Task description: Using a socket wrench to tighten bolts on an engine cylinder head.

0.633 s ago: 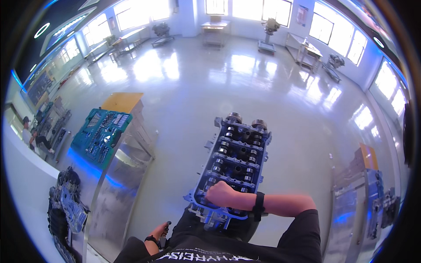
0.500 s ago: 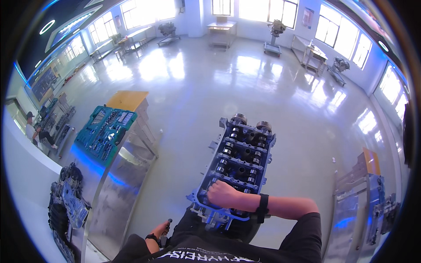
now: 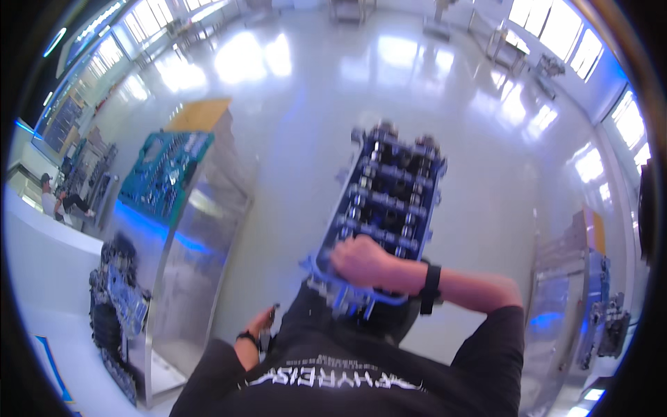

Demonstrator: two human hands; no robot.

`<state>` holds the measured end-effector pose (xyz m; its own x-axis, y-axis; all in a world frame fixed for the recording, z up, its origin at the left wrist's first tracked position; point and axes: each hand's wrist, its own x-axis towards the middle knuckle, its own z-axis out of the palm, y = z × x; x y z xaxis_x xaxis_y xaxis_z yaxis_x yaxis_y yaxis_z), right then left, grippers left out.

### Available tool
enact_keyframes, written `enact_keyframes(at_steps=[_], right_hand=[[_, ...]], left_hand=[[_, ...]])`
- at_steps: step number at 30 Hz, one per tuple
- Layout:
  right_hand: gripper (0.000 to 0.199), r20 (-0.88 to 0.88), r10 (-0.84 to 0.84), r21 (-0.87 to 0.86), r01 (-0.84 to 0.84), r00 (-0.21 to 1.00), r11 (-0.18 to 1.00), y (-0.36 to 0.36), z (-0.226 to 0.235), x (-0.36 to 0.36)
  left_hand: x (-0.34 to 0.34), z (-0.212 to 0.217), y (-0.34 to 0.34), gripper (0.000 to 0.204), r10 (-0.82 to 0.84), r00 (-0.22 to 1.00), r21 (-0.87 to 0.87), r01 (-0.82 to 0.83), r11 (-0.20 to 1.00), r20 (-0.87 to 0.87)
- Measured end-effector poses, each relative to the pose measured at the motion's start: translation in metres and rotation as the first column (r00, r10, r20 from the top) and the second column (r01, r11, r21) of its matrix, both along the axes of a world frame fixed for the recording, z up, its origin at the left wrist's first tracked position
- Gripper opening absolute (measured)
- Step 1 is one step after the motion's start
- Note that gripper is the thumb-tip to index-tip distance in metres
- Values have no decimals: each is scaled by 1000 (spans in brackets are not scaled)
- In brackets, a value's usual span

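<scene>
A metal engine cylinder head [image 3: 386,201], with camshafts running along it, extends away from my body at the centre. Over its near left end my right hand [image 3: 358,260] is closed in a fist with the knuckles up. Whatever its fingers may hold is hidden beneath the hand. Low beside my left thigh, my left hand [image 3: 262,321] is curled, with a small dark tip [image 3: 276,307] showing above it. That object's kind is too small and blurred to make out. Dark bands circle both wrists.
To the left, a metal cabinet [image 3: 198,271] carries an open teal socket tool case [image 3: 163,174]. Engine parts [image 3: 118,299] sit at the lower left. Another cabinet [image 3: 559,306] stands at right. A seated person [image 3: 59,201] is at far left.
The view has tilted downward, so the cylinder head and both hands appear higher in the picture. My right fist stays over the near end; its fingers remain closed.
</scene>
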<state>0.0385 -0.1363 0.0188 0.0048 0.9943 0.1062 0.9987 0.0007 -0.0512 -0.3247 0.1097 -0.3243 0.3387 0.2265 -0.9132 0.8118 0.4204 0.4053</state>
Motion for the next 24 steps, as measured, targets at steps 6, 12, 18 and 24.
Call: enact_keyframes(at_steps=[6, 12, 18, 24], right_hand=[[10, 52, -34, -34, 36, 998, 999, 2, -18, 6], [17, -79, -214, -32, 212, 974, 977, -32, 30, 21], [17, -14, -502, -278, 479, 865, 833, -76, 25, 27], [30, 22, -446, -284, 433, 895, 855, -77, -6, -1]], left_hand=[[49, 76, -2, 34, 25, 999, -106, -29, 994, -41], [50, 65, 3, 32, 21, 991, -104, -36, 994, -135], [56, 62, 2, 32, -58, 994, -67, 52, 996, -90], [73, 67, -6, 31, -59, 997, -62, 56, 997, -54]])
